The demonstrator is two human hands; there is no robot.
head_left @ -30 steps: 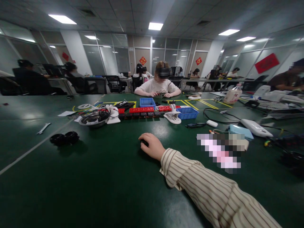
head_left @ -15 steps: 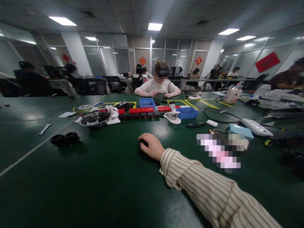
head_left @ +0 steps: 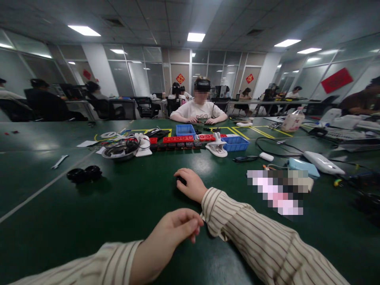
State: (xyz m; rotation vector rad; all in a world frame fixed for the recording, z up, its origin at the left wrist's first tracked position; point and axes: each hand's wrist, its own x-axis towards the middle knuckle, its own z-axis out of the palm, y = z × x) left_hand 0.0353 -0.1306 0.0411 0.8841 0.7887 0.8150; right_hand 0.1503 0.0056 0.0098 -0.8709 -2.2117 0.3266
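My right hand (head_left: 190, 185) rests on the green table with its fingers curled over a small black object (head_left: 181, 180). Most of that object is hidden under the fingers, so its kind does not show. My left hand (head_left: 170, 237) is in the foreground, nearer to me and just left of my right cuff. Its fingers are loosely bent, the thumb lies close to the forefinger, and nothing shows in it. Farther left on the table sits a pair of joined black round parts (head_left: 84, 174).
Ahead stand a red-and-black row of blocks (head_left: 178, 142), blue bins (head_left: 236, 143), a white clamp stand (head_left: 216, 146) and a metal bowl of cables (head_left: 120, 152). A wrench (head_left: 59, 162) lies left. A white device (head_left: 323, 162) and cables are right. A person (head_left: 202, 107) sits opposite.
My left hand and striped sleeve have come into view from the lower left, towards my right wrist. My right hand stays on the black object; the whole view has shifted slightly.
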